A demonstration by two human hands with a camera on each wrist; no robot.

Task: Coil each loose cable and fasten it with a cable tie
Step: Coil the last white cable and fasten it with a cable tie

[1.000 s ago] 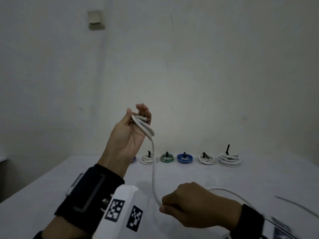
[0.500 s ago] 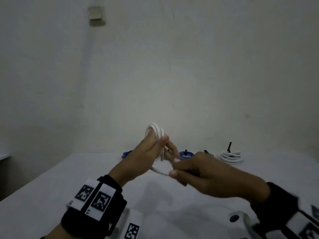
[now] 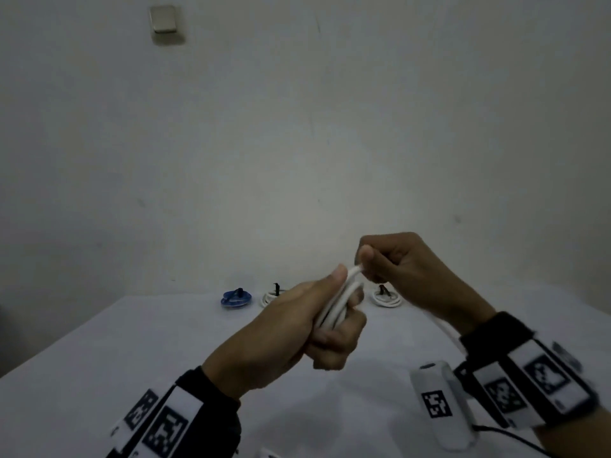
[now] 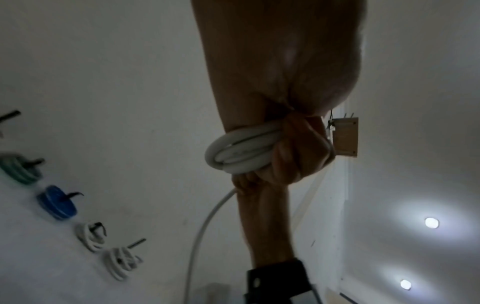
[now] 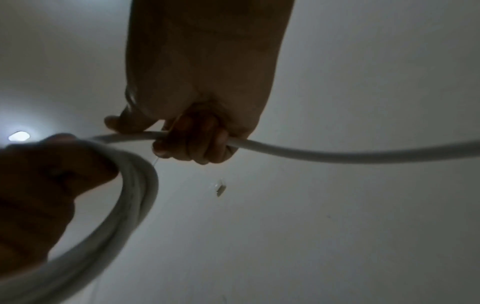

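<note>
Head view shows my right hand [image 3: 401, 272], a second ago low at 6 o'clock, now raised to lay another turn of white cable [image 3: 340, 302] onto the coil my left hand [image 3: 297, 328] grips above the worktop [image 3: 99, 358], both sets of fingers curled tight round it.

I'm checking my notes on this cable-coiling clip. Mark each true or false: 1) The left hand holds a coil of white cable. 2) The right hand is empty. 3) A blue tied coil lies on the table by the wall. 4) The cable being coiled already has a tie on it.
1) True: the left hand grips the white cable coil.
2) False: the right hand grips the cable's loose run.
3) True: the blue coil lies on the table.
4) False: no tie shows on it.
</note>
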